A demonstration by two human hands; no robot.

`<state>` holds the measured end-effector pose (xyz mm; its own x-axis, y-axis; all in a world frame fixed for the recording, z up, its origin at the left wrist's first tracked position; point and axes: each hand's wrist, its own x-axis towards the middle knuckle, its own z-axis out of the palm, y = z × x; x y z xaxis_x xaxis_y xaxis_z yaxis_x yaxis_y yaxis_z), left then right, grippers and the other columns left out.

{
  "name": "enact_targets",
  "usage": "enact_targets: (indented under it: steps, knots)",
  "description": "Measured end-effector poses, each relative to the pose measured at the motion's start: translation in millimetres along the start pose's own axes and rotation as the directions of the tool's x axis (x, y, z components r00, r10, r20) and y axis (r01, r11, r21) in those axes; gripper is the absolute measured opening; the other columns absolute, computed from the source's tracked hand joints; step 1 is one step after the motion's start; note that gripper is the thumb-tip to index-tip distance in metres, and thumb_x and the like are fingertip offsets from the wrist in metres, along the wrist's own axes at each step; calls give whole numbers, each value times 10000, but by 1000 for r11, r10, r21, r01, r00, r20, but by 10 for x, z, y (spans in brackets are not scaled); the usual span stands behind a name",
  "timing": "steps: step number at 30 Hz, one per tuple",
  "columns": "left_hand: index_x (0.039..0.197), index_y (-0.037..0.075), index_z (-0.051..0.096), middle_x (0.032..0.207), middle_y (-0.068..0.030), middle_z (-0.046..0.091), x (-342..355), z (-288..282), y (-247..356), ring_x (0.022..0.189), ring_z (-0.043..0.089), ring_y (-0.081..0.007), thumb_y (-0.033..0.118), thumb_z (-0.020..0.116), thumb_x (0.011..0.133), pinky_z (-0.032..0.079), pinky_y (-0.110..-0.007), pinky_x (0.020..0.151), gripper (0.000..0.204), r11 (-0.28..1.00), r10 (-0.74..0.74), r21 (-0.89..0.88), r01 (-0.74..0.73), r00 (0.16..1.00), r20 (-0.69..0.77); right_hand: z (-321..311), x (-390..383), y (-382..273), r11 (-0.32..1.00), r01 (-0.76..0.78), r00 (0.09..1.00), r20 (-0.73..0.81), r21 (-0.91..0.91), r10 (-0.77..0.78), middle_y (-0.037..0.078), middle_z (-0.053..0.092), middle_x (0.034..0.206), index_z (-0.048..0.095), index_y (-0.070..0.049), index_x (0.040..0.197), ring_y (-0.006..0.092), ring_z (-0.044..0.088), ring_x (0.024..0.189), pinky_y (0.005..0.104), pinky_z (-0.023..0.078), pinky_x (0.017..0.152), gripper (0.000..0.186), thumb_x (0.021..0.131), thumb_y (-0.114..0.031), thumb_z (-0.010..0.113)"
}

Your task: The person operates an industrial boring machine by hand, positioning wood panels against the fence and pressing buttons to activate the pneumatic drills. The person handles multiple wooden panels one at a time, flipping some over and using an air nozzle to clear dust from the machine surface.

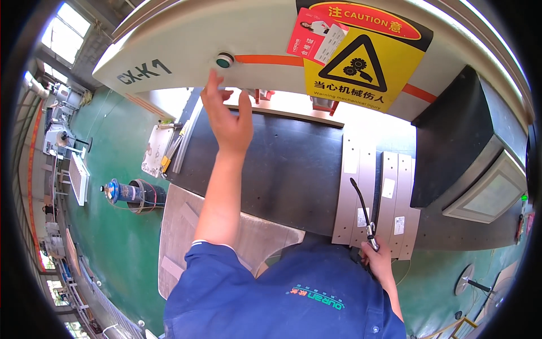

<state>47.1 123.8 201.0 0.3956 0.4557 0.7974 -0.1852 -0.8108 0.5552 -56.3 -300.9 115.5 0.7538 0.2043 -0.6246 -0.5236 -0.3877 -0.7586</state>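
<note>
In the head view, our left hand [230, 125] hovers at 11 o'clock, fingers loose and empty, just below the round green button [224, 60]; a careless brush could press it. At 4, our right hand [380, 261] grasps the metal air gun [371, 231], whose slim black nozzle [362, 199] could scratch the flat greyish-pink panels [389, 207] if our wrist dipped.

The head-worn fisheye looks steeply down over the blue shirt [237, 294], facing the pale machine [180, 42] close by.
</note>
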Motion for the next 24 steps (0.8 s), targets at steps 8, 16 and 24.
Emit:
enact_targets:
  steps: [8, 16, 24]
  knots:
    - [1434, 15, 373, 1221, -181, 473, 44, -10, -65, 993, 538, -258, 19, 599, 844, 469, -342, 840, 631, 975, 158, 143, -171, 983, 96, 46, -44, -58, 1000, 9, 1000, -26, 14, -8, 13, 548, 609, 548, -34, 832, 85, 540, 532, 247, 425, 489, 180, 891, -171, 647]
    - [1414, 67, 434, 1185, -122, 517, 186, -137, 96, 977, 558, -207, 17, 585, 855, 467, -334, 866, 580, 966, 121, 210, -152, 981, 155, 53, -84, 27, 1000, 19, 1000, -23, 24, -18, 23, 556, 606, 558, -22, 852, 97, 549, 532, 265, 432, 503, 175, 876, -170, 649]
    - [1358, 12, 453, 1114, -111, 548, -458, -153, -9, 839, 535, -157, 17, 593, 845, 441, -307, 818, 531, 997, -69, 47, 58, 964, 257, 118, -171, 77, 1000, 10, 999, -31, 12, -10, 29, 562, 607, 582, -13, 912, 104, 558, 537, 274, 434, 512, 186, 874, -180, 652]
